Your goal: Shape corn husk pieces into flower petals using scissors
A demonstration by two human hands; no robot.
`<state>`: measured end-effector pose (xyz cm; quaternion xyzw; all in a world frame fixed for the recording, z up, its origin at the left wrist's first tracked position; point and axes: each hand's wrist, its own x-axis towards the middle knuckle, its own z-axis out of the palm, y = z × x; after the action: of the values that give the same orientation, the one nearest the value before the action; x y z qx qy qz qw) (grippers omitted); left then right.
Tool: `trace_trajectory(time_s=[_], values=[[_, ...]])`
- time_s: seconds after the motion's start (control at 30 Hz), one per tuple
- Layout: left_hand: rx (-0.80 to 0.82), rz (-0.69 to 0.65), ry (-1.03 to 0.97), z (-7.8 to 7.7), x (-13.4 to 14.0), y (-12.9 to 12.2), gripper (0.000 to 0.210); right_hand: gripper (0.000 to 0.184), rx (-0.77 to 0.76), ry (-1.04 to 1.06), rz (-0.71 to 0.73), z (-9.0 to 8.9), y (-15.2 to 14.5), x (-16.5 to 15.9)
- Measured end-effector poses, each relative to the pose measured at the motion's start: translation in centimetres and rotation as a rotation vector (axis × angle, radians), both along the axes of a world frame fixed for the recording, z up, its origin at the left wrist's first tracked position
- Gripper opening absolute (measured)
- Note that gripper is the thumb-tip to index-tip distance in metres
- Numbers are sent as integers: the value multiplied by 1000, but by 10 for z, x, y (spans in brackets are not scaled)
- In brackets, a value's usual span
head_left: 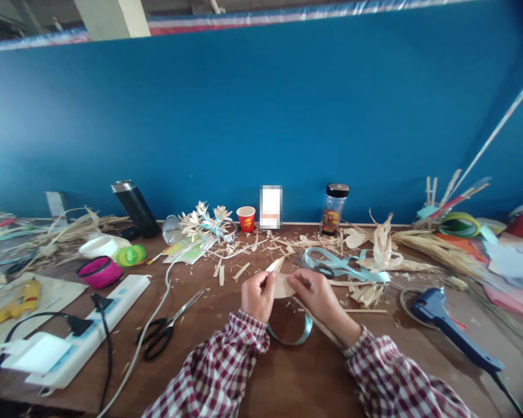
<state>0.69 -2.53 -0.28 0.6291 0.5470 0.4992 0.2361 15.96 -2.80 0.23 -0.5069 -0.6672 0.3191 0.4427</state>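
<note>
brown tabletop (298, 377) behind left fingers (269, 285) and right fingers (300, 283), both pinched on a partly hidden pale strip (283, 288)

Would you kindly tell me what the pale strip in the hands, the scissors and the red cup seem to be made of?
Pale strip: probably dried husk or similar plant material, matte, going by its straw colour.
Scissors: metal blades, showing a grey sheen; smooth black handles, likely plastic.
Red cup: perhaps smooth paper, judging by its printed wall and white inside; plastic remains possible.
</note>
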Motion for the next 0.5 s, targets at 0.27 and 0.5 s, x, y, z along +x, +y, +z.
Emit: trace_trajectory(time_s=[0.27, 0.5], values=[[-55, -194, -315, 9, -6, -1, 43, 22, -16, -31, -170, 7, 1, 9], [-35, -348, -104, 12, -11, -3, 53, 21, 3, 26, -219, 10, 3, 13]])
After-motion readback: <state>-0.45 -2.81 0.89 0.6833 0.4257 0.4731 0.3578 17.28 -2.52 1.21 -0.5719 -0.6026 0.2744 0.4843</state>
